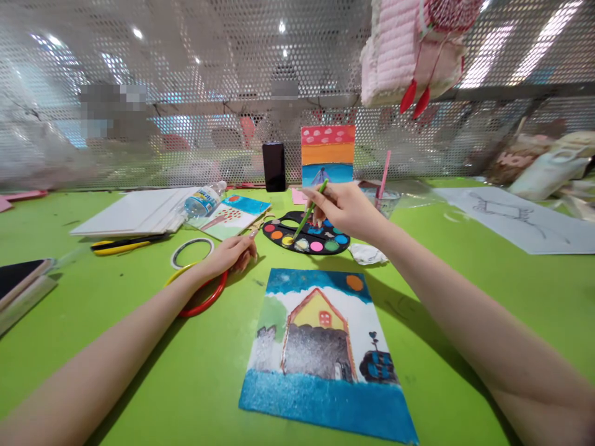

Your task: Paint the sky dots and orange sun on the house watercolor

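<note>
My right hand (341, 207) pinches a green paintbrush (307, 215), its tip in the yellow paint well of a black paint palette (308, 234). The palette holds several round wells of different colours. My left hand (236, 254) lies on the table just left of the palette, its fingers curled and nothing visible in them. Its wrist rests over a red ring (204, 305) and a yellow ring. Nearest to me is a painting (320, 396) of a yellow and grey house with an orange sun, blue sky and blue ground. Neither hand touches it.
Beside the palette lies a crumpled tissue (367, 254). A water cup (387, 201), a propped sunset painting (328, 153) and a black phone (274, 166) stand behind. Leftward are a plastic bottle (203, 199), white boards (134, 212), a tape roll (174, 253) and a yellow cutter (125, 245).
</note>
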{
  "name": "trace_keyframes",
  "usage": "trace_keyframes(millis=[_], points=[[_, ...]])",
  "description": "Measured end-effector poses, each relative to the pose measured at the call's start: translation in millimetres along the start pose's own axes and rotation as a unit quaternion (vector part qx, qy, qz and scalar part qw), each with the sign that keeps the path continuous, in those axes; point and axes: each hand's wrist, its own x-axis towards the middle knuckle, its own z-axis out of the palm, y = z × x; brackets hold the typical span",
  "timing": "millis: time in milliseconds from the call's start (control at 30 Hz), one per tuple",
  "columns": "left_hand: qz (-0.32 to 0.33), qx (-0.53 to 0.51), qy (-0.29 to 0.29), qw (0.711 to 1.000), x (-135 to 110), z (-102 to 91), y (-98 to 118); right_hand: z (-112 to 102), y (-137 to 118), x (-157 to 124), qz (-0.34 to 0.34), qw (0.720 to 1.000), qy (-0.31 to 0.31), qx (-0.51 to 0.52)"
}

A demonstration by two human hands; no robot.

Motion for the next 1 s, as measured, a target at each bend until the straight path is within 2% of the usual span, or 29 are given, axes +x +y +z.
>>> trace_keyframes(millis=[167,367,567,667,800,900,1000], points=[[-0.004,0.004,-0.002,1.000,0,0.0,1,7,6,0,-0.012,1.000,0.009,0.015],[-0.001,0.002,-0.001,1.000,0,-0.4,0,9,1,-1,-0.015,0.999,-0.020,0.041],[-0.002,0.009,0.000,1.000,0,0.3,1,0,-2,-1,0.001,1.000,-0.017,-0.018],[-0.003,0.008,0.001,1.000,-1,0.6,2,2,0,-1,-0.015,0.999,0.000,-0.035],[-0.010,0.005,0.005,1.000,-1,0.8,3,10,2,-1,-0.041,0.999,-0.011,0.002],[-0.007,0.006,0.006,1.000,-1,0.7,3,12,0,-2,-0.036,0.999,-0.035,0.009],[0.000,0.012,0.004,1.000,0,0.4,1,10,-2,-2,-0.032,0.999,-0.034,0.018]])
